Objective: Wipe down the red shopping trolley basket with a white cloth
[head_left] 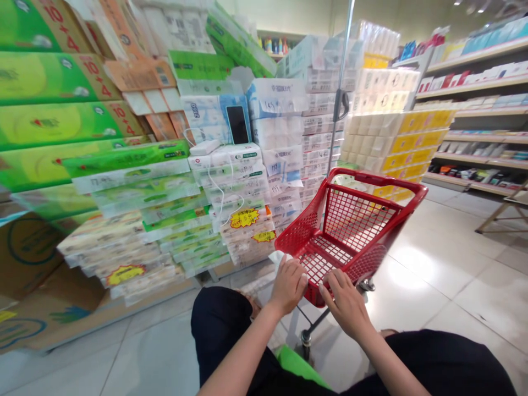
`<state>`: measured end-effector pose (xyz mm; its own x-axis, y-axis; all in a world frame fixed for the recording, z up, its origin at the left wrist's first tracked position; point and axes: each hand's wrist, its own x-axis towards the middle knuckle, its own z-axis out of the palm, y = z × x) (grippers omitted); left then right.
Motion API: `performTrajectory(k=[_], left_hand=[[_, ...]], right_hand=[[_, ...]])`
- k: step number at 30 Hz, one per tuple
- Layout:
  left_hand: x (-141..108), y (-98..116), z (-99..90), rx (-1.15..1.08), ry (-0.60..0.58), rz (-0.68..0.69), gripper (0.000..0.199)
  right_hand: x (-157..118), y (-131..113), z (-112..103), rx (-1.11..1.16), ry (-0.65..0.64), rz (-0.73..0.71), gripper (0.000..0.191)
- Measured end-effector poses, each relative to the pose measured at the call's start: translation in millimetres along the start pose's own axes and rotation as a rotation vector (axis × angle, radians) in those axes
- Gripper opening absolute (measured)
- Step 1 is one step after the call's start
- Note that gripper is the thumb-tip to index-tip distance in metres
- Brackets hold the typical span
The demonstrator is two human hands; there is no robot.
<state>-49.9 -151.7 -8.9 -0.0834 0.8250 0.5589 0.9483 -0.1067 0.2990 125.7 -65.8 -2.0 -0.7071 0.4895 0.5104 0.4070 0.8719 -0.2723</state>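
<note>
A red shopping cart (358, 220) with a grid-walled basket stands right in front of me, its low end towards my knees. My left hand (287, 286) is at the basket's near left corner, fingers closed on a white wipe (279, 259) that sticks out past the fingertips. Part of the wipe is hidden under the hand. My right hand (344, 302) grips the basket's near rim with bent fingers, a short way right of the left hand. The bottom of the basket shows through as bare red grid.
Stacked tissue packs (173, 203) rise on the left and behind the cart. A phone (238, 124) leans upright there, with white cables (223, 192) hanging down. A metal pole (340, 82) stands behind the cart. Stocked shelves (482, 110) and a folding stool (505, 212) are at right.
</note>
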Motion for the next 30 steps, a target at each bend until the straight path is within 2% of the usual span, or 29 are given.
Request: performTrajectory(k=[3, 6, 8, 10, 11, 14, 16, 19, 23, 25, 27, 30], left_hand=[[-7.4, 32.7, 16.5, 0.003, -0.001, -0.001, 0.023], [-8.8, 36.3, 24.6, 0.044, -0.015, 0.033, 0.023], [-6.0, 18.9, 23.1, 0.080, -0.078, 0.150, 0.022], [-1.3, -8.7, 16.3, 0.117, -0.148, 0.263, 0.022], [1.3, -23.7, 11.5, 0.134, -0.162, 0.278, 0.022], [7.9, -59.4, -4.0, 0.173, -0.147, 0.206, 0.025], [9.4, -67.2, -10.4, 0.180, -0.120, 0.144, 0.026], [6.1, -50.2, -6.8, 0.159, -0.067, 0.092, 0.026], [-1.6, -1.8, 14.1, 0.120, -0.027, 0.100, 0.023], [-2.7, 14.3, 20.9, 0.112, -0.018, 0.092, 0.023], [-0.6, 16.8, 20.5, 0.113, -0.043, 0.127, 0.023], [6.2, -1.5, 9.5, 0.142, -0.108, 0.220, 0.023]], right_hand=[[-0.1, 2.5, -1.9, 0.013, -0.014, -0.009, 0.015], [0.2, 6.3, -6.1, 0.043, -0.037, -0.006, 0.017], [1.2, 7.8, -9.3, 0.077, -0.045, -0.021, 0.019], [2.6, 8.6, -11.4, 0.115, -0.042, -0.043, 0.021], [3.4, 9.0, -11.5, 0.130, -0.034, -0.050, 0.022], [5.1, 11.1, -7.7, 0.159, -0.008, -0.045, 0.021], [5.8, 13.0, -2.9, 0.162, -0.002, -0.039, 0.020], [6.9, 15.1, 3.3, 0.133, -0.002, -0.015, 0.019], [7.8, 16.4, 2.9, 0.083, 0.003, -0.013, 0.020], [7.0, 19.0, -1.1, 0.076, 0.010, -0.030, 0.020], [5.6, 24.0, -6.4, 0.082, -0.004, -0.052, 0.020], [3.7, 33.4, -14.0, 0.091, -0.034, -0.062, 0.021]])
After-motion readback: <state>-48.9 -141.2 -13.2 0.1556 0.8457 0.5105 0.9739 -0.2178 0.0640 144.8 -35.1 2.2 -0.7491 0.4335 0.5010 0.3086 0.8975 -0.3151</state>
